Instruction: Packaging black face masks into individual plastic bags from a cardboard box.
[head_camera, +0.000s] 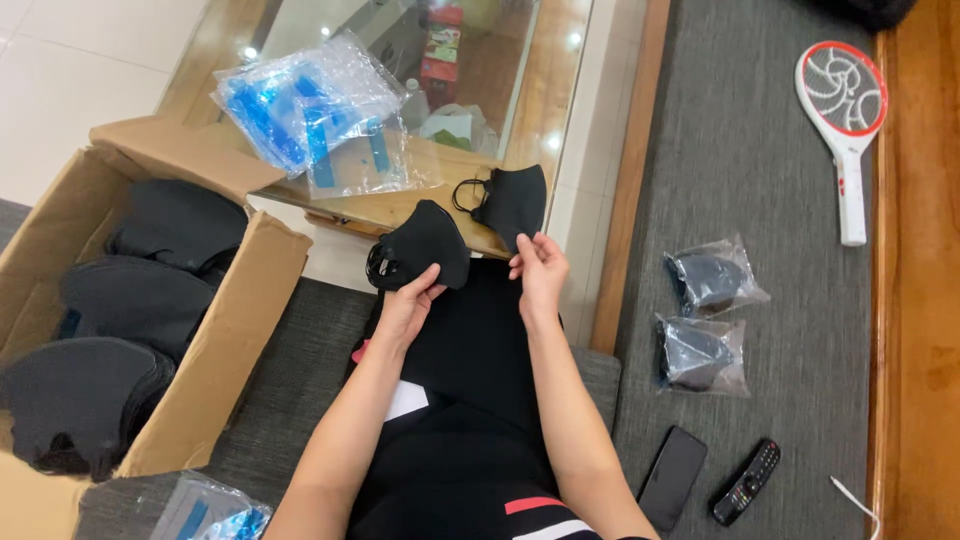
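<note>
My left hand (408, 305) pinches the lower edge of a black face mask (420, 245) whose ear loops hang at its left. My right hand (540, 272) holds the bottom tip of a second black face mask (515, 203), its loop showing at the upper left. Both masks are held up side by side over my lap, just in front of the corner of a glass-topped wooden table (400, 205). A pile of clear plastic bags with blue strips (320, 115) lies on that table beyond the masks.
An open cardboard box (215, 330) at my left holds stacks of black masks. On the grey sofa at my right lie two bagged masks (712, 275) (700, 355), a phone (672, 478), a remote (746, 482) and a racket-shaped bug zapper (845, 120). More plastic bags (210, 512) sit bottom left.
</note>
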